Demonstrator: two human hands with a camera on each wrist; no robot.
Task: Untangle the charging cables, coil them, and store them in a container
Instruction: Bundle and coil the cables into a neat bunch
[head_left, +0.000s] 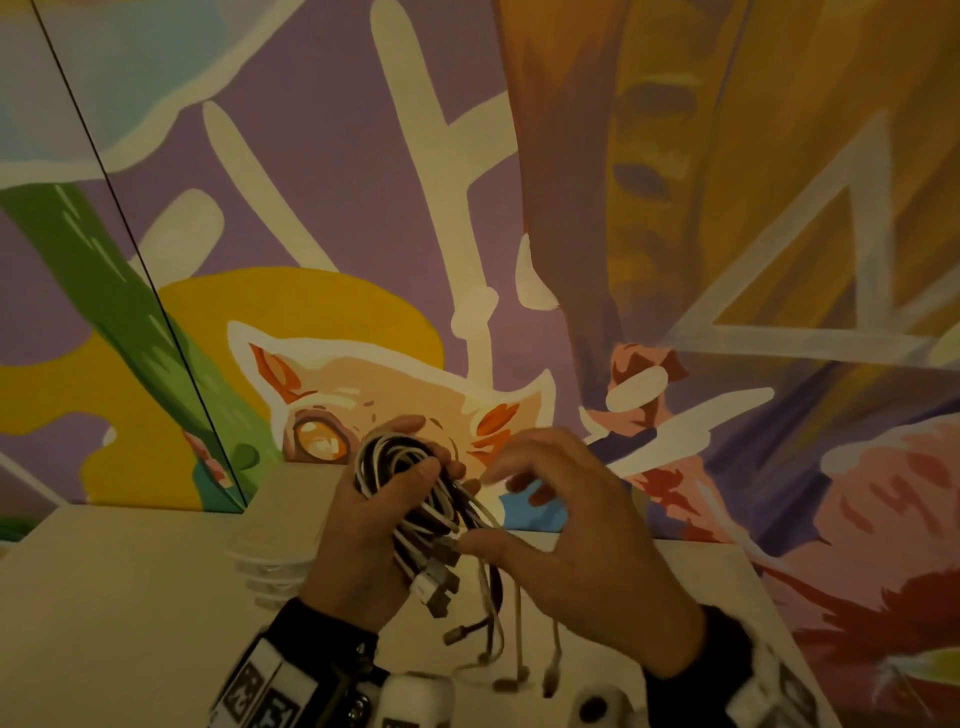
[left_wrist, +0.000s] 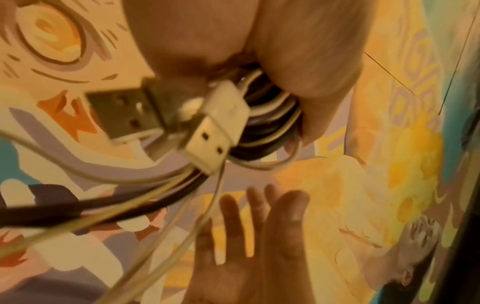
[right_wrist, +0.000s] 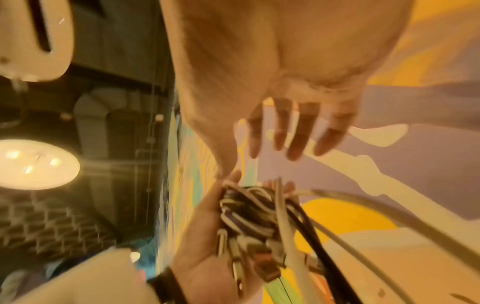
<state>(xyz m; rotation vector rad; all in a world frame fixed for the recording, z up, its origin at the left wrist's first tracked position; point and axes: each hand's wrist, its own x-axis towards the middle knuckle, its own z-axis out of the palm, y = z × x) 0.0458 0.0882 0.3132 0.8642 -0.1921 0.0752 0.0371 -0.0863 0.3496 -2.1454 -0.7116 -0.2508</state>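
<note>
A painted mural (head_left: 363, 208) rises behind the pale table (head_left: 130, 597).

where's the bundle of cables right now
In the head view the cable bundle sits low in the centre, gripped in the left hand above the white table, with the right hand open just beside it.

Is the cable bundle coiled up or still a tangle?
Partly coiled: the cable bundle loops inside the left hand, but loose ends dangle below. The right hand hovers open.
</note>
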